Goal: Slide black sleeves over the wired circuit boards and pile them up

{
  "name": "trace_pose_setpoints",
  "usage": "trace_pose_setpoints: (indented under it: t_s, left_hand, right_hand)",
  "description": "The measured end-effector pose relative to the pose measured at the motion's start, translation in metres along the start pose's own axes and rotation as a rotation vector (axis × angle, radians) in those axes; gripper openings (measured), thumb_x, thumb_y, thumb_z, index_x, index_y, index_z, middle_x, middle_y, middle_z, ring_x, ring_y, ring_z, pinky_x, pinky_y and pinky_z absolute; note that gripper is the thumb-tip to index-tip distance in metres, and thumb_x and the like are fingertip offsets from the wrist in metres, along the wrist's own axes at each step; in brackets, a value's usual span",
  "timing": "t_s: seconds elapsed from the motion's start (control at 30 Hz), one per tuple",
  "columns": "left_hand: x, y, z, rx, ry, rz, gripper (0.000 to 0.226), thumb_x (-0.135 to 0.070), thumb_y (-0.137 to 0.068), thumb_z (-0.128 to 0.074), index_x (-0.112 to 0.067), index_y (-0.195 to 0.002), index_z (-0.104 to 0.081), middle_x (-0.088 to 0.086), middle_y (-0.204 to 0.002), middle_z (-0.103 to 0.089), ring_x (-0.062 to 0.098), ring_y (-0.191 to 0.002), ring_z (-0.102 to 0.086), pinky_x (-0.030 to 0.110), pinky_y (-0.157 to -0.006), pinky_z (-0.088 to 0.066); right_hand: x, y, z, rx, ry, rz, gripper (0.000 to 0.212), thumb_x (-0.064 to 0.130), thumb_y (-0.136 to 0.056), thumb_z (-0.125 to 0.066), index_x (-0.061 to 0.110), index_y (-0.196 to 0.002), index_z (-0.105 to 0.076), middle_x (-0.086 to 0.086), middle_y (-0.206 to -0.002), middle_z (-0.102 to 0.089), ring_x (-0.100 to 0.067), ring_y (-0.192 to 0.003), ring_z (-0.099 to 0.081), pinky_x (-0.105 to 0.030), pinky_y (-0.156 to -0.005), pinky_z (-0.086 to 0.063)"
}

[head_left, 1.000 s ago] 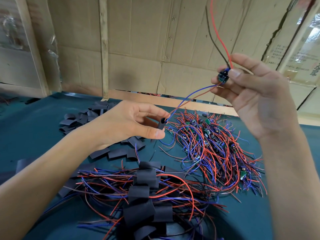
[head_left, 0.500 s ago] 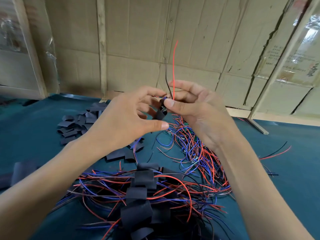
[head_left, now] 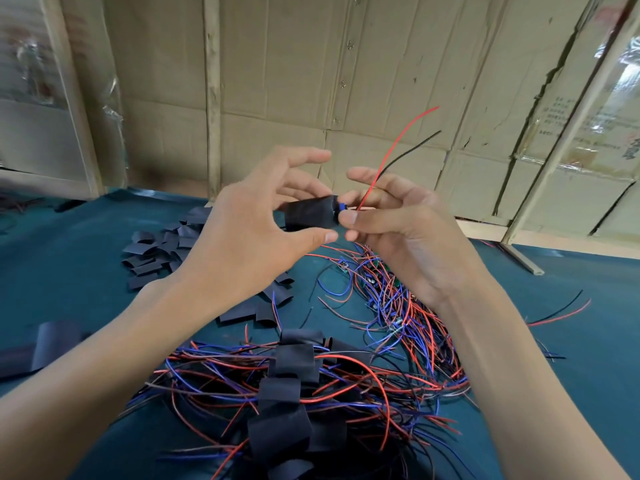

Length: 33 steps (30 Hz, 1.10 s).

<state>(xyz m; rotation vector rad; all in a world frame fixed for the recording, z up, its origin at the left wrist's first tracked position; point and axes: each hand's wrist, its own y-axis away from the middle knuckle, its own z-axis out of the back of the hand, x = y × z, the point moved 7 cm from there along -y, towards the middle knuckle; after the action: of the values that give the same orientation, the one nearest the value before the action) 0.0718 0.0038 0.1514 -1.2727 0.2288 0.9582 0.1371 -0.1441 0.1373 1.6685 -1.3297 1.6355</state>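
I note loose sleeves (head_left: 157,249) toward the table's (head_left: 62,271) far left, unsleeved wired boards (head_left: 391,299) right of centre, the sleeved pile (head_left: 291,393) at its near edge.

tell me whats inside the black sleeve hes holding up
At the black sleeve's right mouth a blue tip of the circuit board shows, with a red wire and a black wire leading out. The rest of the board is covered by the sleeve.
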Motion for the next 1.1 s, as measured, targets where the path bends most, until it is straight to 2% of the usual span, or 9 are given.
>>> trace_pose_setpoints:
  t_s: [0.13,0.23,0.33,0.53,0.63,0.77,0.9,1.0,1.1]
  left_hand:
    - [-0.005,0.003,-0.008,0.097,-0.079,-0.101,0.072,-0.009,-0.072,-0.086,-0.031,-0.131,-0.05,-0.013,-0.105,-0.07,0.002,-0.105,-0.065,0.022,-0.099,-0.047]
    - [-0.003,0.003,-0.01,0.132,-0.153,-0.108,0.073,-0.008,-0.071,-0.086,-0.031,-0.133,-0.052,-0.015,-0.105,-0.071,-0.005,-0.107,-0.062,0.019,-0.099,-0.045]
    - [-0.003,0.003,-0.011,0.133,-0.152,-0.102,0.074,-0.011,-0.071,-0.087,-0.033,-0.133,-0.052,-0.018,-0.104,-0.07,-0.006,-0.106,-0.062,0.017,-0.098,-0.045]
    - [0.004,0.002,-0.015,0.195,-0.164,-0.034,0.071,-0.017,-0.07,-0.087,-0.042,-0.127,-0.052,-0.024,-0.097,-0.07,-0.007,-0.095,-0.063,0.012,-0.086,-0.048]
    - [0.019,0.004,-0.025,0.439,-0.145,0.123,0.067,-0.024,-0.063,-0.093,-0.051,-0.114,-0.057,-0.023,-0.095,-0.069,-0.004,-0.085,-0.064,0.008,-0.075,-0.046]
    - [0.024,0.026,-0.048,0.824,-0.24,0.19,0.06,-0.041,-0.062,-0.091,-0.056,-0.108,-0.056,-0.029,-0.099,-0.066,0.0,-0.082,-0.064,0.021,-0.075,-0.052]
    - [0.041,0.051,-0.054,1.095,-0.543,0.23,0.07,-0.072,-0.058,-0.079,-0.059,-0.117,-0.044,-0.033,-0.1,-0.06,-0.01,-0.096,-0.059,0.022,-0.09,-0.049]
    - [0.054,0.042,-0.04,1.032,-0.532,0.351,0.07,-0.09,-0.057,-0.057,-0.057,-0.119,-0.051,-0.036,-0.102,-0.062,-0.011,-0.099,-0.06,0.025,-0.096,-0.047]
    - [0.077,0.019,-0.029,0.797,-0.505,0.339,0.056,-0.082,-0.079,-0.04,-0.045,-0.114,-0.063,-0.021,-0.107,-0.068,0.001,-0.103,-0.062,0.03,-0.097,-0.047]
  right_hand:
    - [-0.006,0.002,-0.002,0.061,0.072,-0.071,0.049,-0.009,-0.063,-0.076,0.003,-0.109,-0.065,-0.01,-0.086,-0.062,-0.022,-0.071,-0.063,-0.029,-0.066,-0.057]
    - [-0.005,0.006,0.0,0.163,0.087,-0.156,0.03,0.003,-0.074,-0.076,0.005,-0.104,-0.071,-0.005,-0.084,-0.065,-0.02,-0.075,-0.066,-0.034,-0.076,-0.061]
    - [-0.001,0.007,0.011,0.095,0.065,-0.169,0.022,0.017,-0.08,-0.071,0.001,-0.096,-0.073,-0.008,-0.079,-0.069,-0.021,-0.072,-0.068,-0.037,-0.076,-0.061]
    - [-0.009,0.006,0.009,0.052,0.193,-0.193,0.022,0.017,-0.069,-0.077,0.006,-0.089,-0.077,-0.008,-0.072,-0.067,-0.02,-0.065,-0.067,-0.038,-0.071,-0.062]
    - [-0.002,0.007,0.023,0.041,0.255,-0.236,0.019,0.025,-0.069,-0.078,0.015,-0.085,-0.078,-0.003,-0.076,-0.067,-0.02,-0.065,-0.067,-0.036,-0.066,-0.061]
    - [0.015,0.012,0.069,-0.069,0.36,-0.247,0.049,0.037,-0.063,-0.085,0.006,-0.099,-0.072,-0.006,-0.08,-0.069,-0.021,-0.067,-0.066,-0.035,-0.064,-0.061]
    - [0.011,0.015,0.132,-0.379,0.743,-0.374,0.041,0.04,-0.075,-0.084,0.008,-0.098,-0.073,-0.007,-0.082,-0.074,-0.02,-0.065,-0.067,-0.035,-0.066,-0.062]
    - [0.002,0.012,0.158,-0.52,1.006,-0.38,0.025,0.034,-0.085,-0.079,0.01,-0.087,-0.074,-0.011,-0.084,-0.075,-0.022,-0.063,-0.065,-0.041,-0.072,-0.062]
    - [-0.015,0.004,0.152,-0.476,1.016,-0.284,0.008,0.025,-0.087,-0.075,0.018,-0.082,-0.077,-0.005,-0.077,-0.075,-0.015,-0.059,-0.067,-0.032,-0.064,-0.06]
